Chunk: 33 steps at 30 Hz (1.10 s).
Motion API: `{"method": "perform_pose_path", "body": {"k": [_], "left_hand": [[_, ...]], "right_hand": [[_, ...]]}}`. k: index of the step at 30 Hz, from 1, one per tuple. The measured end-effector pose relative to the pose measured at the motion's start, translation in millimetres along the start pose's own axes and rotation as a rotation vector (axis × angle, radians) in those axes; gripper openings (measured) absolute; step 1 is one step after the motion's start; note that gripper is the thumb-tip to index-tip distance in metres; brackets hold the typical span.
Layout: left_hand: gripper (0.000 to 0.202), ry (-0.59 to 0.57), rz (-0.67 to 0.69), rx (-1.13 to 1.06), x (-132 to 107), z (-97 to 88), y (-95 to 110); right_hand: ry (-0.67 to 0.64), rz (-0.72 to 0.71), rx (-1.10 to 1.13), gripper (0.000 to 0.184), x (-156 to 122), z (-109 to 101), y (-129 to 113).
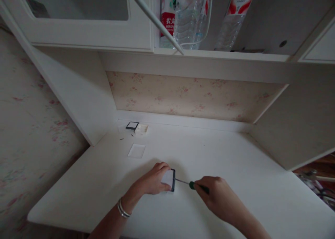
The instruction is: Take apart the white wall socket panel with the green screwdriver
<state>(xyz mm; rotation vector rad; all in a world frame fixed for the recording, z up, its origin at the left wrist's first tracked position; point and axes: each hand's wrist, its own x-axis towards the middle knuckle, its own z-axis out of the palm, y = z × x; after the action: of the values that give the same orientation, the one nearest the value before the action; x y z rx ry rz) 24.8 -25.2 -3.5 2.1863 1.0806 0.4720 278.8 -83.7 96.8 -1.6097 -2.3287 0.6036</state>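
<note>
My left hand [154, 179] is closed round a small square white part with a dark frame [169, 179], holding it on edge on the white desk [235, 169]. My right hand [213, 194] grips a green-handled screwdriver [195, 185]. Its thin metal shaft points left and the tip meets the dark right edge of the square part. A bracelet sits on my left wrist.
A flat white square plate [136, 150] lies beyond my left hand. In the back left corner sit a dark-framed square piece [132, 125], a small white box-like part [141, 128] and a few tiny screws [121, 139]. Water bottles [192, 17] stand on the shelf above.
</note>
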Motion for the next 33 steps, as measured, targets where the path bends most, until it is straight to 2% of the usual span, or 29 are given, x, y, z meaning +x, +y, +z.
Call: {"method": "perform_pose_path", "body": {"k": [3, 4, 7, 11, 14, 17, 23, 26, 30, 33], "left_hand": [[0.067, -0.001, -0.002, -0.013, 0, -1.4, 1], [0.067, -0.003, -0.002, -0.016, 0, -1.6, 1], [0.069, -0.010, 0.005, -0.017, 0, -0.8, 1], [0.073, -0.005, 0.007, -0.005, 1, 1.1, -1], [0.074, -0.010, 0.016, -0.006, 0, -0.9, 1], [0.070, -0.002, 0.024, 0.005, 0, -4.2, 6], [0.050, 0.137, -0.019, 0.009, -2, -4.7, 13], [0.048, 0.290, -0.072, 0.033, -8, -6.7, -1], [0.052, 0.547, -0.254, 0.198, -25, -15.5, -46], [0.054, 0.588, -0.325, 0.342, -37, -23.8, -80]], "right_hand": [[-0.126, 0.332, 0.325, 0.034, 3, 8, 26], [-0.151, 0.395, 0.437, 0.036, 3, 13, 36], [-0.133, 0.445, 0.697, 0.041, 2, 29, 59], [-0.149, 0.518, 0.915, 0.042, 1, 51, 73], [-0.140, 0.512, 0.948, 0.042, 2, 57, 76], [-0.118, 0.458, 0.908, 0.042, 2, 53, 73], [-0.112, 0.408, 0.821, 0.048, -2, 43, 64], [-0.096, 0.412, 0.836, 0.049, -7, 48, 66], [-0.089, 0.423, 0.859, 0.051, -13, 61, 73], [-0.073, 0.426, 0.874, 0.052, -15, 72, 78]]}}
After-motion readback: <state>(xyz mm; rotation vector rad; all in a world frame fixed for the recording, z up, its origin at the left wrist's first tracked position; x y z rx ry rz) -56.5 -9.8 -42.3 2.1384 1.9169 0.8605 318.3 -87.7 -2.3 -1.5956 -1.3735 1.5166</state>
